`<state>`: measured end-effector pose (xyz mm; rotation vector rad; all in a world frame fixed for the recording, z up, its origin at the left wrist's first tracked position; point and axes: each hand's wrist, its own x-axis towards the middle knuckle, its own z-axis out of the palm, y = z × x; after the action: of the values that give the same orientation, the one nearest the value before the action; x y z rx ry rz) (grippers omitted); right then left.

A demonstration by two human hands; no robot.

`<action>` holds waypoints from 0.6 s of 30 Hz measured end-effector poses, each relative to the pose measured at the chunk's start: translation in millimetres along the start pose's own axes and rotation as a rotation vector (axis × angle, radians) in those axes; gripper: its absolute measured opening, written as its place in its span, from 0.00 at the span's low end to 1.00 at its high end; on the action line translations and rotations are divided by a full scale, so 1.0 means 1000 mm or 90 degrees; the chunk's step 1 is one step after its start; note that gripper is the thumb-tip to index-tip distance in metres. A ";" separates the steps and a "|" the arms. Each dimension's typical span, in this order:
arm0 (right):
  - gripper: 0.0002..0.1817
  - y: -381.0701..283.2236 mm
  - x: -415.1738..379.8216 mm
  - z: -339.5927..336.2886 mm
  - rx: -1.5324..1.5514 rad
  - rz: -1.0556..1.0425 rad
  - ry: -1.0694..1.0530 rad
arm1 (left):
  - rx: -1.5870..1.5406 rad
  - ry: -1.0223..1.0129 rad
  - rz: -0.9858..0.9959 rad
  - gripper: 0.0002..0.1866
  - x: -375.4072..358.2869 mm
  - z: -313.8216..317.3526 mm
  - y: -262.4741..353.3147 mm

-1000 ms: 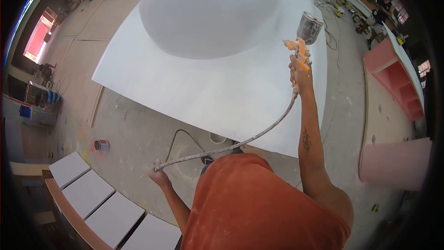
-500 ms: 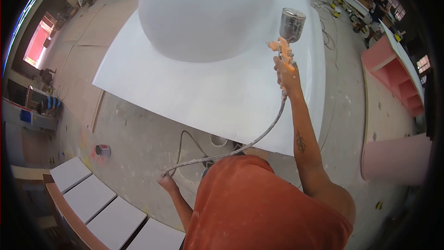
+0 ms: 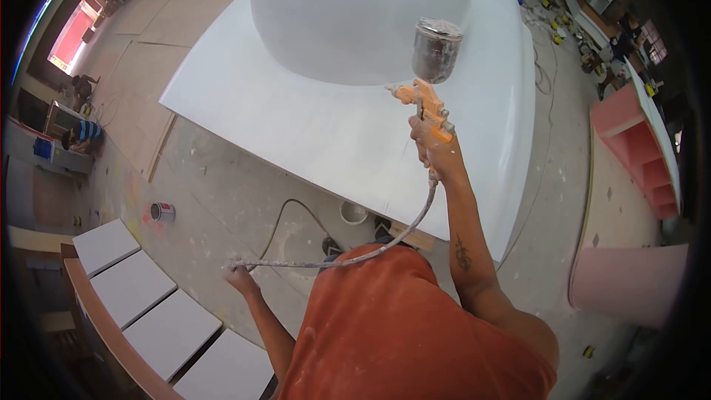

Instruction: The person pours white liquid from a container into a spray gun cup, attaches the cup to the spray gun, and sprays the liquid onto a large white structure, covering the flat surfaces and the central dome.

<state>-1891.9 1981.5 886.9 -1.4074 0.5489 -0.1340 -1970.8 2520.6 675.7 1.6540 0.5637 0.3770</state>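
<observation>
My right hand (image 3: 435, 147) is wrapped around the handle of an orange spray gun (image 3: 424, 98), which has a metal paint cup on top (image 3: 437, 50). Its nozzle points left, above a large white panel (image 3: 326, 133) that carries a big rounded white dome (image 3: 359, 18). From the base of the handle an air hose (image 3: 355, 258) curves down and across in front of my body. Off to the left, my left hand (image 3: 240, 277) is closed on that hose, holding it out over the floor.
White boards (image 3: 170, 326) lie in a row at lower left. A paint can (image 3: 161, 212) and a white bucket (image 3: 353, 212) stand on the floor. Pink shelving (image 3: 641, 144) is on the right. Other people (image 3: 85, 133) are at the left and far right.
The spray gun in my right hand has moved left and slightly down over the panel. My left hand has shifted left with the hose, and the view has turned a little.
</observation>
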 end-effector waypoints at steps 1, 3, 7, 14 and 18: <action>0.16 0.006 0.004 -0.010 0.000 -0.001 0.002 | -0.001 -0.002 0.000 0.16 -0.005 0.004 -0.002; 0.15 0.009 0.018 -0.037 -0.065 -0.017 0.109 | 0.066 -0.002 0.003 0.17 -0.030 0.032 0.010; 0.15 -0.009 0.041 -0.098 -0.068 -0.056 0.219 | 0.161 -0.076 0.065 0.22 -0.056 0.052 -0.011; 0.17 -0.060 0.101 -0.163 -0.115 -0.145 0.390 | 0.369 -0.200 0.200 0.25 -0.091 0.094 0.032; 0.18 -0.057 0.119 -0.170 -0.164 -0.236 0.434 | 0.324 -0.212 0.166 0.24 -0.102 0.110 0.046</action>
<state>-1850.1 1770.3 897.5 -1.7018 0.8783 -0.8899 -1988.1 2368.3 710.9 2.2359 0.1970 0.1404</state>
